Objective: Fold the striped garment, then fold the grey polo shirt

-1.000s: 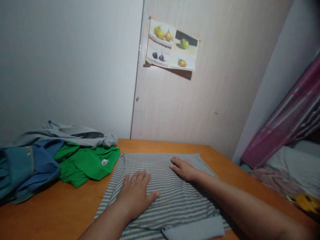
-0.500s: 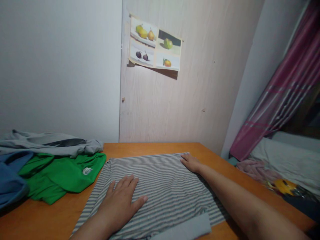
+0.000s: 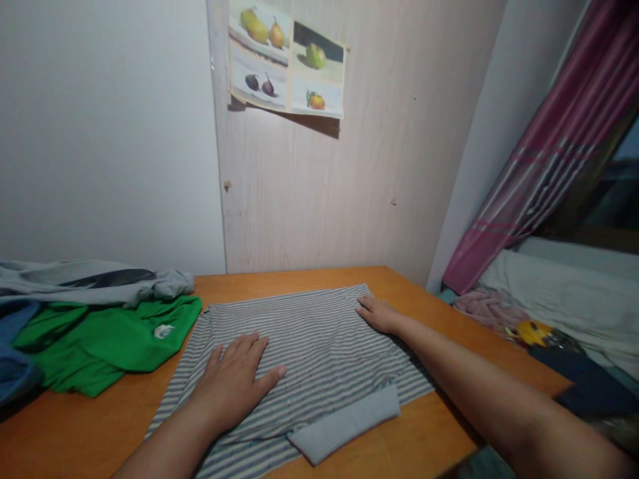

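A striped grey-and-white shirt lies spread over the table, its plain grey collar toward me and a few wrinkles near that end. My left hand rests flat on the left part of the fabric, fingers spread and thumb out. Close to the far right corner, my right hand lies on the cloth with its fingers stretched out. Neither hand grips the fabric.
Left of the shirt lie a green garment, a blue garment and a grey garment. The orange wooden table meets a wall with fruit pictures. Right of it are a pink curtain and bedding.
The view has tilted down and turned slightly right, so more of the collar end shows. My right hand has slid a little nearer from the shirt's far corner; my left hand stays flat.
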Demonstrator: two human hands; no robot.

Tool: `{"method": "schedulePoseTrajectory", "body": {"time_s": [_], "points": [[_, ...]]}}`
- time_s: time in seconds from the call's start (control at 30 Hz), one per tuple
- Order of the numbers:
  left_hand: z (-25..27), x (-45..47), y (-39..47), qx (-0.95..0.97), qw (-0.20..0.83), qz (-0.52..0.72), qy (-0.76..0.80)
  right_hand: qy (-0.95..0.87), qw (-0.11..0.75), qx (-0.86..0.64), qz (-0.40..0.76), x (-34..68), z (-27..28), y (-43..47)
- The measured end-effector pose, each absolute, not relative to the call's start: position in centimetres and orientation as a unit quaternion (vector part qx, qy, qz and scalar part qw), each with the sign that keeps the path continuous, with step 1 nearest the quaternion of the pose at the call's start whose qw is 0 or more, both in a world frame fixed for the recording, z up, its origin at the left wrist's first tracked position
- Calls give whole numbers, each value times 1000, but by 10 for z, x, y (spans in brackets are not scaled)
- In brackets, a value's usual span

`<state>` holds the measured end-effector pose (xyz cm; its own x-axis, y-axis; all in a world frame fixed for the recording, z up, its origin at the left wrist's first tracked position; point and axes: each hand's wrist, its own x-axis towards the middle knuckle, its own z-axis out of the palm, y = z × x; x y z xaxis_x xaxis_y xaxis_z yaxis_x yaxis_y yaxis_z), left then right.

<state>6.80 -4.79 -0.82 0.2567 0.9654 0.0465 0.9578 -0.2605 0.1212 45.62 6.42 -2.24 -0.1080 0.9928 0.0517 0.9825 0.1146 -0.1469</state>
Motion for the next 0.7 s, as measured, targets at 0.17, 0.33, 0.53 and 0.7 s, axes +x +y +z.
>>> {"method": "schedulePoseTrajectory", "body": {"time_s": [0.17, 0.33, 0.53, 0.7], "points": [[-9, 67, -44, 796, 28, 57, 602, -745, 90, -660, 35, 458, -15, 36], [-5, 69, -42, 797, 20, 44, 602, -741, 73, -666, 49, 453, -15, 4], [-6, 66, -40, 805, 22, 64, 589, -755, 91, -649, 35, 452, -13, -24], [-7, 65, -37, 809, 25, 77, 583, -757, 90, -645, 45, 450, -24, -38]]}}
